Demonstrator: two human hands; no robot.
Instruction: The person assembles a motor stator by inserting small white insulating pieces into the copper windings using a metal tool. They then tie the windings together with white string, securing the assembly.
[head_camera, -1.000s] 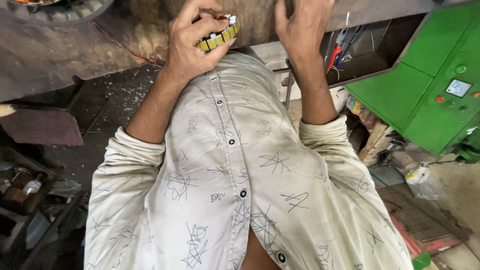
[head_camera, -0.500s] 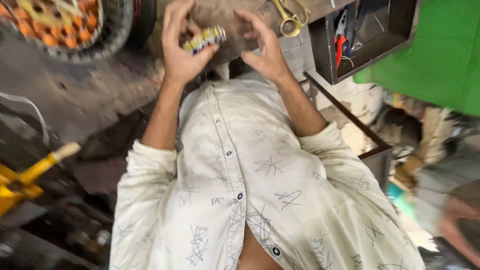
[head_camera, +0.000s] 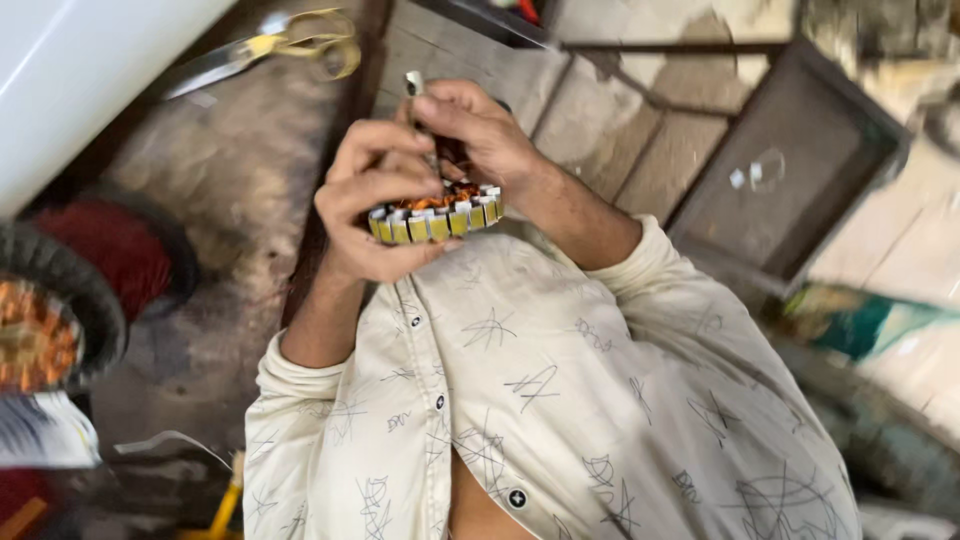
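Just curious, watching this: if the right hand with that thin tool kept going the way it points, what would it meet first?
Probably the copper windings inside the ring-shaped stator, which the left hand holds; the right hand sits directly above. Depth is unclear.

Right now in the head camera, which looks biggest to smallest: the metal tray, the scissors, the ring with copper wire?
1. Metal tray, clearly biggest.
2. Scissors and ring with copper wire look about alike; the ring, held in both hands, sits nearer the camera, so I won't rank them.
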